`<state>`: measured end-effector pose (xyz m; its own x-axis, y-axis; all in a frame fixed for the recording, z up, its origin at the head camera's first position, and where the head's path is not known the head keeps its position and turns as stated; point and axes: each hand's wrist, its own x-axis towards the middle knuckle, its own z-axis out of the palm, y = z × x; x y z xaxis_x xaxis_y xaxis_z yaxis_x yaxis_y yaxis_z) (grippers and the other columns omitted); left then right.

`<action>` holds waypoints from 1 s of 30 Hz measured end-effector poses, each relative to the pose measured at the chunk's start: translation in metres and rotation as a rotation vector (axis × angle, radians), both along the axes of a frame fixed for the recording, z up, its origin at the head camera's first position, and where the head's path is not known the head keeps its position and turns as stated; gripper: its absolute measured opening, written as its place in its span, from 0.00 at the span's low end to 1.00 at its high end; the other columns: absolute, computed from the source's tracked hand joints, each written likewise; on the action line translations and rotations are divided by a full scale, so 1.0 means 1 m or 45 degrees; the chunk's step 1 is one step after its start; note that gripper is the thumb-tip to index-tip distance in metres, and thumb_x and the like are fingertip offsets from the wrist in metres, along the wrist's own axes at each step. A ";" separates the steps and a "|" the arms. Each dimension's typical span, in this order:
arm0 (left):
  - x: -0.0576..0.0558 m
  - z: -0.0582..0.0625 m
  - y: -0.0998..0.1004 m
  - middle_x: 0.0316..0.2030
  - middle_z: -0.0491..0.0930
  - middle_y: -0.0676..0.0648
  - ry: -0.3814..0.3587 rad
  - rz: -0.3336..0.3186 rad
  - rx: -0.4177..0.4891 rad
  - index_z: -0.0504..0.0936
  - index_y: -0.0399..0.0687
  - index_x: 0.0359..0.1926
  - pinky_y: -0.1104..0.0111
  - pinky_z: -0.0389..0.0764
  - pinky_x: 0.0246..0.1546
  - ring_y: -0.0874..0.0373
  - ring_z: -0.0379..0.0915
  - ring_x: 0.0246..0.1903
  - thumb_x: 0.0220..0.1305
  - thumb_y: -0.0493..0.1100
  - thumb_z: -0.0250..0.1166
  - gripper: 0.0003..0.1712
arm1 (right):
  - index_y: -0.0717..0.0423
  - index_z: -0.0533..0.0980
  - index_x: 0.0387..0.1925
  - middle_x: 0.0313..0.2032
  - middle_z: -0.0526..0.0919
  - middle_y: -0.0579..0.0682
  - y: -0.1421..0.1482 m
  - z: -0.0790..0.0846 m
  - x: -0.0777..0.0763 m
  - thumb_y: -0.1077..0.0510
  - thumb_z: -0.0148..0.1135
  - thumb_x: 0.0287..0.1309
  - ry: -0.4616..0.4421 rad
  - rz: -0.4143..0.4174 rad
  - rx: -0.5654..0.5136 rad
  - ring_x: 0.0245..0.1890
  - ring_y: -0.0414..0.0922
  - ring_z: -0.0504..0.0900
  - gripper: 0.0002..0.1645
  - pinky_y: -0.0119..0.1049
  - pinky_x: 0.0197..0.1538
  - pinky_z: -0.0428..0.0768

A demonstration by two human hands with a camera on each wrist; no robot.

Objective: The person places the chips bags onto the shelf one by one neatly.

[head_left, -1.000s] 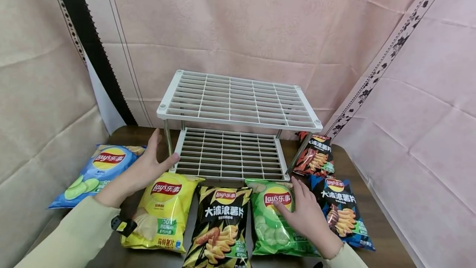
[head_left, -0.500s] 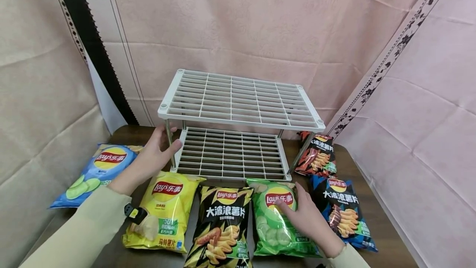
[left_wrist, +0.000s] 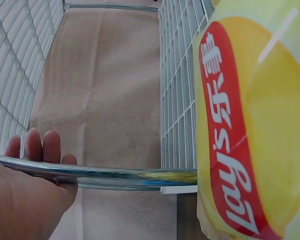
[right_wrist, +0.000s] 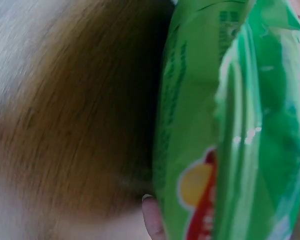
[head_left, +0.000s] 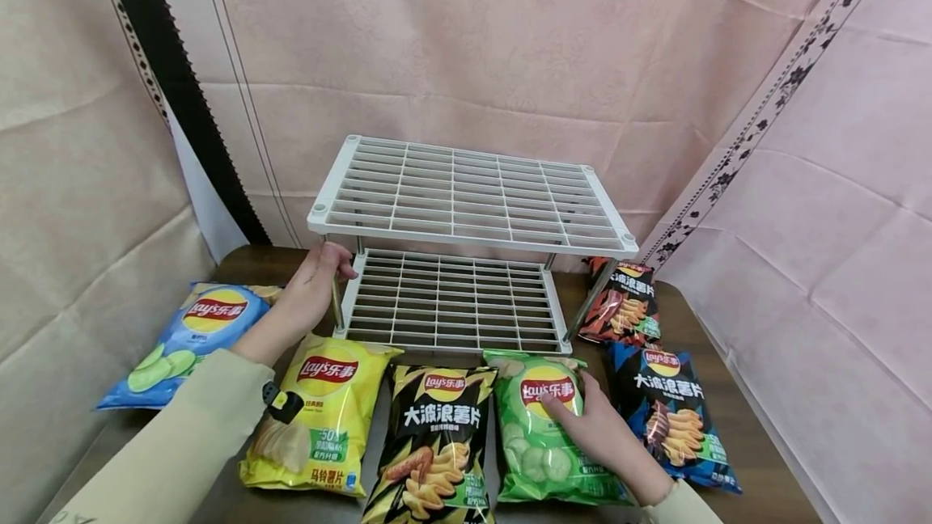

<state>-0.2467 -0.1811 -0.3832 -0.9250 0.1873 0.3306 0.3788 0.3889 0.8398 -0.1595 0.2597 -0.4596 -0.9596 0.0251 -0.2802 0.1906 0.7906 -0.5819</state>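
Since the frame half a second back, the left hand [head_left: 309, 285] has curled in around the front-left post [left_wrist: 120, 173] of the white rack [head_left: 335, 176], and the right hand [head_left: 604, 431] has settled a little lower on the green chip bag [head_left: 542, 431]. My left-wrist feed shows the metal post lying across the palm with fingers bent round it. On the right, I see the thumb on the printed face and the fingers tucked down over the bag's edge, so I read it as holding that edge; how firmly, I can't tell. The bag lies face up in front of the rack's right half, between the black bag [head_left: 437, 447] and the dark blue bag [head_left: 673, 415]. I judge it light and puffed with air, soft to press, its glossy film slippery, the chips inside easily crushed. I'd take it by a side edge or the flat end seam, thumb over and fingers under, without squeezing the belly. The rack seems stiff and fairly light; the post is smooth, so I'd wrap it close below the upper shelf.
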 end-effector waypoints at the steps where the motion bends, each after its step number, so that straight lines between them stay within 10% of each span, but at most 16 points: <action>1: -0.001 -0.001 0.000 0.44 0.70 0.36 0.009 -0.002 0.005 0.63 0.33 0.53 0.47 0.63 0.56 0.42 0.68 0.49 0.79 0.52 0.26 0.28 | 0.65 0.40 0.73 0.67 0.53 0.76 0.000 0.000 0.000 0.19 0.50 0.51 -0.002 -0.005 -0.011 0.63 0.70 0.60 0.70 0.64 0.55 0.67; 15: -0.011 -0.011 0.004 0.30 0.66 0.38 0.008 0.119 0.057 0.62 0.37 0.36 0.61 0.65 0.38 0.44 0.66 0.33 0.77 0.55 0.26 0.29 | 0.75 0.56 0.65 0.53 0.71 0.71 -0.001 0.001 -0.002 0.22 0.55 0.52 -0.087 -0.081 -0.093 0.49 0.62 0.76 0.64 0.55 0.47 0.76; 23: -0.012 -0.015 0.005 0.26 0.61 0.40 0.018 0.140 0.078 0.60 0.38 0.33 0.65 0.62 0.34 0.48 0.60 0.27 0.76 0.59 0.25 0.31 | 0.64 0.75 0.47 0.35 0.83 0.53 -0.001 -0.003 -0.002 0.32 0.61 0.57 -0.117 -0.044 -0.411 0.32 0.47 0.84 0.38 0.41 0.36 0.80; 30: -0.015 -0.016 0.005 0.25 0.61 0.39 0.032 0.125 0.093 0.60 0.36 0.32 0.65 0.62 0.33 0.49 0.60 0.26 0.76 0.57 0.26 0.31 | 0.65 0.65 0.54 0.41 0.78 0.56 0.001 -0.006 0.000 0.30 0.66 0.50 -0.076 -0.196 -0.365 0.33 0.46 0.81 0.48 0.42 0.36 0.79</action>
